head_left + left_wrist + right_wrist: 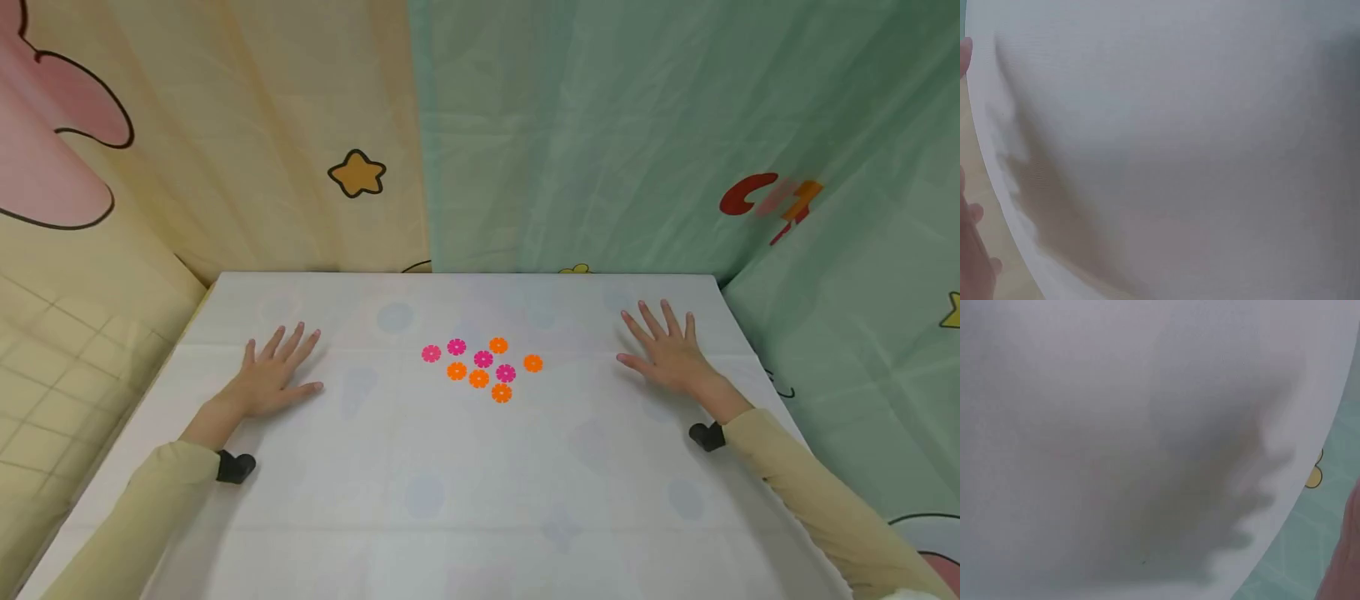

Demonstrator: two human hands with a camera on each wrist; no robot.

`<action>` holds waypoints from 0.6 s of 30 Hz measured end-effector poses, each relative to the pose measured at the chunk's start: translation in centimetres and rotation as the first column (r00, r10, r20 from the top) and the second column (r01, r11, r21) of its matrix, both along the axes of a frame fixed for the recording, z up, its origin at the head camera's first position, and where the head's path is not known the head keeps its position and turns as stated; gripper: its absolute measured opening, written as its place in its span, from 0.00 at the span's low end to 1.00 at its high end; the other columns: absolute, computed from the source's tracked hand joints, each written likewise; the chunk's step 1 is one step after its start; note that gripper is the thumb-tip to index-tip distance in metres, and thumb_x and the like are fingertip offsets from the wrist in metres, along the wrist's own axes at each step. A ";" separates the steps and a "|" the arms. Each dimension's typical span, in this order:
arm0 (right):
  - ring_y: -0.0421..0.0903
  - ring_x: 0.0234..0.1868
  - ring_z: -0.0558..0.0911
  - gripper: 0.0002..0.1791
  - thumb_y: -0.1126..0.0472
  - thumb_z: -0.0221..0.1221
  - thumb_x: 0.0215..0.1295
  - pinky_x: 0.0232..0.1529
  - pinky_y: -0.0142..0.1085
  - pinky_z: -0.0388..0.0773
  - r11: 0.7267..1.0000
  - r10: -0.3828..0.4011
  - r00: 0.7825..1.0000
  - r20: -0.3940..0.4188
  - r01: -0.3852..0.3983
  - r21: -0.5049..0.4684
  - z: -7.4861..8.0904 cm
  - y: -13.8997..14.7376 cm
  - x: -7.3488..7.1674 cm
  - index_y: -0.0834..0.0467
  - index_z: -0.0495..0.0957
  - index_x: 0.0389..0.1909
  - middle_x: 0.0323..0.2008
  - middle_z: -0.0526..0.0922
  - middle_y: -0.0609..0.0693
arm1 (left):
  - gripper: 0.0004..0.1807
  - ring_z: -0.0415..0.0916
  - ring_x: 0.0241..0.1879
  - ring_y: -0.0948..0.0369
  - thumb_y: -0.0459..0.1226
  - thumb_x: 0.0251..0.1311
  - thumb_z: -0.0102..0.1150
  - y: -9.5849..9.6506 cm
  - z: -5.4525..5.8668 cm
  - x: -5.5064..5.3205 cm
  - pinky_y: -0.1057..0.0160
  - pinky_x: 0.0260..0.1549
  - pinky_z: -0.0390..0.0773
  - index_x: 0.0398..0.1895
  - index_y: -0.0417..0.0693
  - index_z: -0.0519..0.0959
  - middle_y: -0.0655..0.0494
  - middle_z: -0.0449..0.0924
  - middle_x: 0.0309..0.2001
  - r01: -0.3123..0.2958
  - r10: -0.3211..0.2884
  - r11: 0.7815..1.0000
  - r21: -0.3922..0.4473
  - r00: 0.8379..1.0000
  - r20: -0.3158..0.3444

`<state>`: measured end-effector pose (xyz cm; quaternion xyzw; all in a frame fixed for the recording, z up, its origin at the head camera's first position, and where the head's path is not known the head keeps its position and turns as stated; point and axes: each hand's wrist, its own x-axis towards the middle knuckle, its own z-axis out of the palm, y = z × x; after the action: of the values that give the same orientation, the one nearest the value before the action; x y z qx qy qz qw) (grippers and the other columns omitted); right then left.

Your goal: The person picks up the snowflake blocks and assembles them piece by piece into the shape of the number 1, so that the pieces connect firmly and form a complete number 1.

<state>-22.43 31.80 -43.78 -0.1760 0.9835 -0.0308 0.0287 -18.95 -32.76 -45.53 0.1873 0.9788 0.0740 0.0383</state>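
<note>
I see the left hand (266, 379) and right hand (667, 357) spread, grasping nothing, seemingly idle; handling the 9 discs (483, 358) mid-frame would call for reaching inward.

Pair of long sleeves, pale khaki, with black wrist pieces.
Left sleeve (135, 521) and right sleeve (832, 512): plain, matching cloth, lightly creased, ending at the wrists; left hand (264, 382) and right hand (672, 358) bare. Left wrist piece (237, 467) and right wrist piece (707, 437): small, dark, round-cornered, jutting from beside each cuff.
</note>
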 end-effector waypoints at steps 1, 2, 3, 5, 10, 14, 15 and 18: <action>0.66 0.75 0.33 0.44 0.33 0.45 0.67 0.64 0.72 0.27 1.000 0.004 1.000 -0.001 -0.004 0.008 0.0 -0.1 0.1 0.49 0.42 0.77 0.77 0.40 0.60 | 0.47 0.38 0.73 0.35 0.59 0.63 0.51 0.1 0.0 0.1 0.24 0.60 0.36 0.77 0.62 0.37 0.40 0.40 0.76 0.002 -0.002 1.000 0.002 1.000 -0.005; 0.66 0.75 0.34 0.44 0.33 0.44 0.68 0.64 0.71 0.27 1.000 0.008 1.000 -0.001 -0.008 0.021 0.1 -0.3 0.1 0.49 0.43 0.76 0.76 0.41 0.60 | 0.46 0.40 0.73 0.36 0.58 0.63 0.51 0.2 0.0 0.1 0.24 0.61 0.37 0.77 0.62 0.38 0.41 0.42 0.76 0.009 -0.009 1.000 0.008 1.000 -0.018; 0.66 0.75 0.36 0.43 0.33 0.44 0.68 0.64 0.71 0.27 0.999 0.015 1.000 -0.002 -0.015 0.029 0.1 -0.4 0.2 0.49 0.44 0.76 0.76 0.42 0.60 | 0.45 0.43 0.73 0.36 0.57 0.63 0.52 0.3 0.0 0.1 0.25 0.61 0.39 0.77 0.62 0.40 0.41 0.44 0.76 0.019 -0.019 1.000 0.013 0.999 -0.032; 0.65 0.76 0.38 0.43 0.33 0.43 0.68 0.65 0.71 0.28 0.999 0.026 1.000 -0.005 -0.026 0.043 0.2 -0.8 0.4 0.49 0.45 0.76 0.76 0.44 0.60 | 0.43 0.47 0.72 0.37 0.56 0.64 0.52 0.5 0.1 0.2 0.26 0.62 0.42 0.77 0.63 0.43 0.41 0.48 0.75 0.039 -0.038 0.999 0.018 0.998 -0.056; 0.63 0.76 0.44 0.40 0.35 0.45 0.69 0.66 0.69 0.33 0.998 0.056 0.998 -0.037 -0.054 0.036 0.4 -1.7 0.5 0.50 0.49 0.76 0.75 0.49 0.60 | 0.40 0.55 0.70 0.41 0.53 0.65 0.52 1.2 0.3 0.3 0.29 0.62 0.47 0.76 0.61 0.48 0.41 0.55 0.73 0.079 -0.076 0.996 0.029 0.992 -0.098; 0.62 0.75 0.47 0.38 0.37 0.45 0.70 0.67 0.67 0.38 0.995 0.080 0.996 -0.048 -0.077 0.063 0.6 -2.7 0.4 0.50 0.51 0.75 0.75 0.51 0.60 | 0.37 0.61 0.67 0.44 0.51 0.65 0.54 1.8 0.3 0.0 0.33 0.61 0.54 0.74 0.56 0.55 0.42 0.63 0.69 0.090 -0.078 0.994 0.066 0.983 -0.164; 0.62 0.75 0.49 0.38 0.38 0.45 0.70 0.68 0.67 0.39 0.994 0.087 0.995 -0.054 -0.083 0.068 0.7 -3.0 0.4 0.51 0.51 0.75 0.75 0.52 0.60 | 0.37 0.62 0.66 0.45 0.50 0.64 0.55 2.0 0.2 -0.1 0.34 0.61 0.54 0.74 0.55 0.56 0.43 0.64 0.69 0.088 -0.074 0.993 0.079 0.982 -0.176; 0.61 0.73 0.54 0.36 0.42 0.49 0.70 0.68 0.65 0.45 0.993 0.108 0.989 -0.103 -0.102 0.066 0.9 -4.0 0.6 0.53 0.55 0.74 0.72 0.58 0.60 | 0.38 0.64 0.65 0.46 0.49 0.63 0.58 2.9 0.1 -0.3 0.34 0.60 0.56 0.74 0.55 0.56 0.43 0.66 0.67 0.091 -0.068 0.990 0.106 0.977 -0.201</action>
<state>-21.83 27.81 -42.92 -0.2279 0.9735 0.0102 -0.0169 -19.21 -29.89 -45.38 0.2346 0.9636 0.1098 -0.0666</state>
